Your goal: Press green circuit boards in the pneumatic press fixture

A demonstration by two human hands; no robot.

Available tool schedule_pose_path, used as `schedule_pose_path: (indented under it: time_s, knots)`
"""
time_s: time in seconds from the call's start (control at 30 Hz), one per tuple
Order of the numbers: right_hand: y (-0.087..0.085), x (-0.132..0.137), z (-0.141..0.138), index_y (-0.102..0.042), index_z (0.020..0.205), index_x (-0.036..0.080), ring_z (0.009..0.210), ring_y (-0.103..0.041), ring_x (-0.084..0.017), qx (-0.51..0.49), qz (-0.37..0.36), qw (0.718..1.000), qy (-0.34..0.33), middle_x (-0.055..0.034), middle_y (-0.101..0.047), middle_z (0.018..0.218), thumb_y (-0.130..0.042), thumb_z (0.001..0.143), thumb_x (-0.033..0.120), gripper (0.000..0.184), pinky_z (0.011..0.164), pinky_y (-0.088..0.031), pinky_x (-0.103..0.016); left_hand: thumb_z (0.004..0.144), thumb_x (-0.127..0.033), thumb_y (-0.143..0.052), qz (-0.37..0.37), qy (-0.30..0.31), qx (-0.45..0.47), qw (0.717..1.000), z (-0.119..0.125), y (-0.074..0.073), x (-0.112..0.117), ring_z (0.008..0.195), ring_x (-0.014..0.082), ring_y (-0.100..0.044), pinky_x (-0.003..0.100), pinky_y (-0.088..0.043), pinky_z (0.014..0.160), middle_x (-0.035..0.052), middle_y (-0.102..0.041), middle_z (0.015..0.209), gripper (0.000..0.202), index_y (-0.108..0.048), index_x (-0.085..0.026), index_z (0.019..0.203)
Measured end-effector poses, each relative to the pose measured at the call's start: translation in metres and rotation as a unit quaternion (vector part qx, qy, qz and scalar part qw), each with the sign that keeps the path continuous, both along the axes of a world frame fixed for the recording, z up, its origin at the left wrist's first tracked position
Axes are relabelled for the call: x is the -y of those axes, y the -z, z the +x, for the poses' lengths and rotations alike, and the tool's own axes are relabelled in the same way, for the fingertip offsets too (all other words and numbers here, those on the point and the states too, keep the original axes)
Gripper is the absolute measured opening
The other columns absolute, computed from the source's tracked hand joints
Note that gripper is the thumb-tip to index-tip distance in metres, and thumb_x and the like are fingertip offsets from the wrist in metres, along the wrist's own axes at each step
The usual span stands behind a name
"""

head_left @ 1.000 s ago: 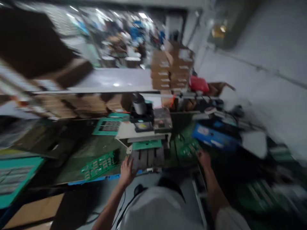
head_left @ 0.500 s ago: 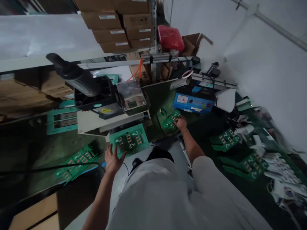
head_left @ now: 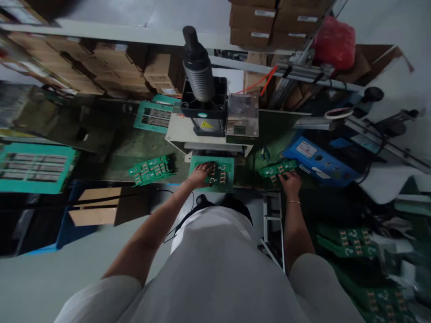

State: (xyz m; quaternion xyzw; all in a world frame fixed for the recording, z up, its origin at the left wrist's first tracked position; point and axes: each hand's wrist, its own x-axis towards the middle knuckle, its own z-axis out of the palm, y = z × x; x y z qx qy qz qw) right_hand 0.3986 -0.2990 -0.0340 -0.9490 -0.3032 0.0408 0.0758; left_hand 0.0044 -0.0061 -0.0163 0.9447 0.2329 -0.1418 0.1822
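My left hand [head_left: 201, 174] lies with fingers spread on a green circuit board panel [head_left: 220, 174] that sits in the fixture below the pneumatic press [head_left: 203, 103]. Over to the right, my right hand [head_left: 290, 183] rests on the near edge of a stack of green circuit boards [head_left: 276, 168]; its fingers look curled on the top board. Another pile of green boards [head_left: 151, 169] lies left of the press on the green bench mat [head_left: 134, 143].
A blue control box [head_left: 318, 160] stands right of the press. Teal frames [head_left: 32, 167] [head_left: 155, 117] lie at the left. Cardboard boxes [head_left: 269, 20] and a red bag [head_left: 332, 38] fill the shelves behind. More green boards [head_left: 350, 237] are heaped at the lower right.
The head view has swung and steadied over the press. My left hand has moved forward from the bench edge onto the board under the press; my right hand stays at the right stack.
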Motion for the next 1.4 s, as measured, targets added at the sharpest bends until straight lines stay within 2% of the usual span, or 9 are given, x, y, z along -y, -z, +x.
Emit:
schedule_pose_path:
  time_s: [0.23,0.33,0.4,0.5,0.67,0.87,1.0,1.17,1.4]
  knots:
    - [-0.033,0.003,-0.047,-0.078,0.102,0.015,0.104,-0.057,-0.034,0.04,0.044,0.998,-0.004,-0.019,-0.07,0.109,-0.055,0.09,0.055,0.048,0.09,-0.044,-0.048,0.061,-0.043,-0.089,0.012,0.048,-0.045,0.998,0.034,-0.011,0.004,0.148,0.0476,-0.036,0.055,-0.027,0.122,0.029,-0.039,0.162,0.116,-0.039,-0.008,0.16]
    - [-0.044,0.002,-0.069,-0.077,0.1,0.014,0.103,-0.059,-0.035,0.046,0.05,0.998,-0.015,-0.0186,-0.07,0.104,-0.056,0.089,0.057,0.049,0.088,-0.044,-0.047,0.062,-0.045,-0.086,0.012,0.047,-0.02,0.999,0.022,-0.027,-0.001,0.146,0.0464,-0.038,0.053,-0.027,0.122,0.0302,-0.042,0.158,0.12,-0.033,-0.002,0.161]
    - [-0.048,-0.001,-0.085,-0.077,0.097,0.014,0.104,-0.06,-0.036,0.051,0.051,0.997,-0.024,-0.019,-0.07,0.103,-0.056,0.089,0.058,0.049,0.087,-0.043,-0.047,0.062,-0.047,-0.085,0.025,0.017,0.009,1.0,-0.007,-0.039,-0.015,0.145,0.0459,-0.038,0.052,-0.027,0.123,0.0285,-0.042,0.157,0.122,-0.03,-0.003,0.161]
    - [-0.053,-0.011,-0.115,-0.075,0.093,0.016,0.104,-0.061,-0.036,0.045,0.048,0.997,-0.047,-0.0179,-0.071,0.1,-0.056,0.089,0.059,0.047,0.087,-0.042,-0.046,0.061,-0.046,-0.084,0.061,-0.073,0.022,0.995,-0.079,-0.049,-0.048,0.145,0.0451,-0.037,0.052,-0.028,0.123,0.0266,-0.042,0.157,0.123,-0.027,-0.005,0.162]
    - [-0.056,-0.057,-0.187,-0.072,0.085,0.018,0.099,-0.063,-0.033,0.004,0.033,0.996,-0.088,-0.0147,-0.073,0.095,-0.059,0.088,0.055,0.039,0.088,-0.043,-0.043,0.059,-0.035,-0.084,0.069,-0.24,-0.058,0.967,-0.187,-0.028,-0.109,0.145,0.0448,-0.041,0.051,-0.039,0.116,0.0284,-0.045,0.155,0.114,-0.031,-0.004,0.156]
    - [-0.05,-0.136,-0.283,-0.075,0.09,0.018,0.108,-0.064,-0.035,-0.057,-0.052,0.993,-0.087,-0.0172,-0.075,0.105,-0.062,0.09,0.048,0.032,0.095,-0.043,-0.046,0.065,-0.032,-0.079,0.032,-0.272,-0.083,0.958,-0.23,0.01,-0.141,0.144,0.0453,-0.045,0.053,-0.043,0.114,0.0325,-0.048,0.153,0.105,-0.034,0.001,0.154]
    - [-0.043,-0.173,-0.316,-0.075,0.098,0.017,0.112,-0.064,-0.036,-0.079,-0.085,0.991,-0.062,-0.0178,-0.073,0.113,-0.061,0.094,0.045,0.033,0.098,-0.042,-0.05,0.069,-0.035,-0.075,0.027,-0.244,-0.037,0.969,-0.246,0.024,-0.145,0.143,0.0462,-0.048,0.059,-0.045,0.111,0.0306,-0.047,0.155,0.104,-0.032,-0.007,0.159]
    - [-0.037,-0.191,-0.323,-0.075,0.105,0.014,0.115,-0.062,-0.038,-0.067,-0.102,0.991,-0.05,-0.0211,-0.072,0.117,-0.058,0.097,0.049,0.039,0.1,-0.043,-0.054,0.076,-0.042,-0.073,0.023,-0.198,0.01,0.98,-0.226,0.032,-0.138,0.154,0.0461,-0.033,0.06,-0.033,0.122,0.0332,-0.036,0.163,0.102,-0.032,-0.002,0.16]
    - [-0.037,-0.182,-0.296,-0.073,0.118,0.013,0.123,-0.055,-0.039,-0.057,-0.125,0.982,-0.131,-0.0246,-0.066,0.129,-0.052,0.101,0.058,0.052,0.105,-0.04,-0.056,0.092,-0.05,-0.062,-0.043,0.008,0.113,0.993,-0.123,0.022,-0.077,0.162,0.0353,-0.018,0.054,-0.016,0.131,0.0232,-0.026,0.172,0.09,-0.029,-0.008,0.165]
